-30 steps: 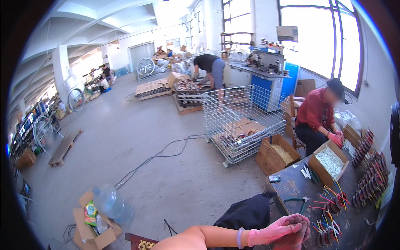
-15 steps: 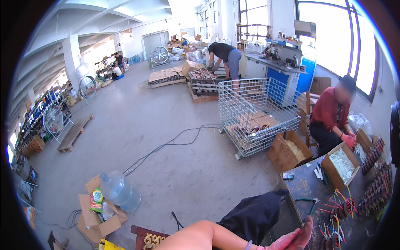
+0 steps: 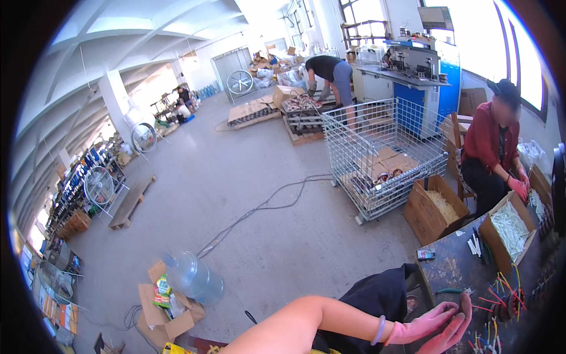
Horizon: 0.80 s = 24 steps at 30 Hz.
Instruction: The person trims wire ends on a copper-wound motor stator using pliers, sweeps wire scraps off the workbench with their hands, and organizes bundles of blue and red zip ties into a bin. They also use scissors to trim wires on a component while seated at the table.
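Observation:
My left hand point(image 3: 423, 324), in a pink glove and with a pale bracelet at the wrist, lies against my right hand point(image 3: 453, 334) at the near edge of the dark table point(image 3: 442, 268). Both sets of fingers are stretched out, and nothing shows between the hands. The right forearm is out of view. Just beyond the fingertips lie green-handled pliers point(image 3: 451, 290). To the right sit wire-wound coils point(image 3: 504, 307) with red, yellow and white leads. Closer to me is another coil with leads point(image 3: 486, 343), partly cut off by the lower edge.
A carton of white tubes point(image 3: 512, 231) stands on the table beside a seated co-worker point(image 3: 492, 141) in pink gloves. Beyond are a wire cage point(image 3: 386, 153) and a carton of pale strips point(image 3: 437, 206). A water bottle point(image 3: 197, 277) and cables point(image 3: 259, 207) lie on the floor.
My view has swung, so the surroundings sit further right or lower. Both hands have come up further into view and remain together. The seated co-worker still bends over the table.

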Each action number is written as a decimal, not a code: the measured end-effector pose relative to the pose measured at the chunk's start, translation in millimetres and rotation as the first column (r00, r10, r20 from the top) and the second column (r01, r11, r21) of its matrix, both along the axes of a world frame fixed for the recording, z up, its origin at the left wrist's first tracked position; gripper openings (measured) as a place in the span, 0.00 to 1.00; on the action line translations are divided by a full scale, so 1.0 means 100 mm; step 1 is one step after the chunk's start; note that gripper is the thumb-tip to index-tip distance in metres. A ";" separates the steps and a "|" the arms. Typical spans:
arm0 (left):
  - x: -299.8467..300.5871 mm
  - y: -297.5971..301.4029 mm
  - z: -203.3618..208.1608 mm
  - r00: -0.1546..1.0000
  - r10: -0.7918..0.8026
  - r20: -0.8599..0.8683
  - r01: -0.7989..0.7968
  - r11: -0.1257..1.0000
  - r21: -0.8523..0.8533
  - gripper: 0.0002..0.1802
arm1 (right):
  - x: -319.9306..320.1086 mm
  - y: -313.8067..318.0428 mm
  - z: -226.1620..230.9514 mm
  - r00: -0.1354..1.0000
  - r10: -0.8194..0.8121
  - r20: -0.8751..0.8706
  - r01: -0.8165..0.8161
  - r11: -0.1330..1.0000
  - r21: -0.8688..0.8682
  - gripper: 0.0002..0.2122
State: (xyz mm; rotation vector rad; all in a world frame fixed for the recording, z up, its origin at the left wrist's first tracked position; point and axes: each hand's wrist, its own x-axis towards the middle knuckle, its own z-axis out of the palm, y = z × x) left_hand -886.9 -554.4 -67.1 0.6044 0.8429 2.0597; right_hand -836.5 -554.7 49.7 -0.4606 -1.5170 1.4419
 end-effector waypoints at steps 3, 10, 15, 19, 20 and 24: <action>-0.04 -0.51 0.02 0.984 -0.081 0.161 0.097 0.991 -0.093 0.20 | 0.13 -0.14 -0.04 0.992 0.085 0.091 -0.093 0.992 0.086 0.17; 0.30 -0.55 0.15 0.990 -0.114 0.077 0.130 0.960 -0.247 0.21 | 1.10 0.53 -0.40 0.963 -0.045 0.266 0.012 0.992 0.124 0.15; 0.26 -0.51 0.28 0.932 -0.337 -0.130 0.262 0.878 -0.401 0.21 | 1.90 0.98 -0.39 0.721 -0.524 0.453 0.383 0.847 0.368 0.14; 0.25 -0.01 0.56 0.715 -0.694 -0.088 0.571 0.651 -0.500 0.20 | 2.43 1.51 -0.67 0.326 -0.762 0.559 0.406 0.647 0.645 0.17; 0.25 0.16 0.59 0.646 -0.757 -0.096 0.617 0.592 -0.519 0.20 | 2.48 1.60 -0.73 0.249 -0.733 0.633 0.375 0.676 0.635 0.18; 0.49 0.26 0.40 0.534 -0.815 -0.223 0.694 0.574 -0.435 0.19 | 2.52 1.86 -0.94 -0.033 -0.637 0.770 0.342 0.717 0.607 0.19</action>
